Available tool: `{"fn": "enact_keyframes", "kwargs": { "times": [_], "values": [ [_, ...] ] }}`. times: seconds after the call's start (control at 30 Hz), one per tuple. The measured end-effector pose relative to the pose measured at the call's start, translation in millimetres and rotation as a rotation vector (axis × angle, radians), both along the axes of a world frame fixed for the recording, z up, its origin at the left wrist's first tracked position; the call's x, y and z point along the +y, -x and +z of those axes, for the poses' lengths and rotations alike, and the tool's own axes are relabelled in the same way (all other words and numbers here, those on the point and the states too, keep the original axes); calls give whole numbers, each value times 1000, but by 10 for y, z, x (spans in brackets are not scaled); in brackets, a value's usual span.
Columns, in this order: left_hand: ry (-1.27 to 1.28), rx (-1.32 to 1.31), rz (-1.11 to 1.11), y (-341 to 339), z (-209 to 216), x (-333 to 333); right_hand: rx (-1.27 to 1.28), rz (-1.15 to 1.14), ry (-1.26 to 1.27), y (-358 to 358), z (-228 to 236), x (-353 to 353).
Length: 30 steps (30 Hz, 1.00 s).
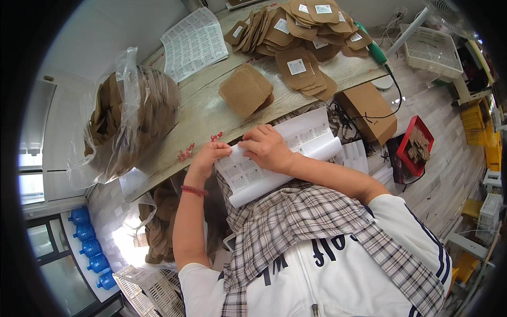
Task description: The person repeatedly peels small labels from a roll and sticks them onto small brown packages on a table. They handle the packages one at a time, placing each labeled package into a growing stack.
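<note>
Left hand [212,155] pinches the label sheet [248,177] at its upper-left end; right hand [270,150], fingers bunched, touches it, grip unclear, just off the table's [198,113] near edge. Leftward, a clear bag [87,166] of brown pads [158,100]; mid-edge, mesh pads [244,91]; far right, labelled pads [296,77], green tool [373,48]; beyond, a red tray [405,150] of tan pieces [419,145].

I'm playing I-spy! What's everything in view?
sticker sheet: one, white, lap
loose sheets: pile, white, table
pads: many, brown, table
bags: two, clear, left
table: one, pale, ahead
tool: one, green, table's right
box: one, brown, right
tray: one, red, right
crates: several, white or yellow, edges
fan: one, grey, upper right
jugs: five, blue, left
bracelet: one, red, left wrist
clothes: several, white or checked, body
left grip: one, bare, at sheet
right grip: one, bare, at sheet
</note>
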<state>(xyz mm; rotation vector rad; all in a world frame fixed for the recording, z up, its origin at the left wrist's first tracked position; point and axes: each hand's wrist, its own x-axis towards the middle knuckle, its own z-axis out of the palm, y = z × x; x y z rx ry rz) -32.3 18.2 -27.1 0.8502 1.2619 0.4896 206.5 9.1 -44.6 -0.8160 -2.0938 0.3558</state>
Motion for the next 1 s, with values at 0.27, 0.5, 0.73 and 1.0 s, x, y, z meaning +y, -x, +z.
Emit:
{"fn": "enact_keyframes", "kwargs": {
  "times": [0.27, 0.5, 0.73, 1.0],
  "values": [
    [-117, 358, -120, 199, 20, -28, 27, -154, 67, -489, 212, 367],
    [-620, 997, -312, -156, 373, -102, 68, -741, 409, -1593, -24, 1649],
    [-916, 1015, -272, -469, 545, 24, 43, -788, 412, -1468, -150, 1903],
    [-1076, 906, -81, -747, 662, 115, 521, -562, 642, -1497, -68, 1837]
  ]
}}
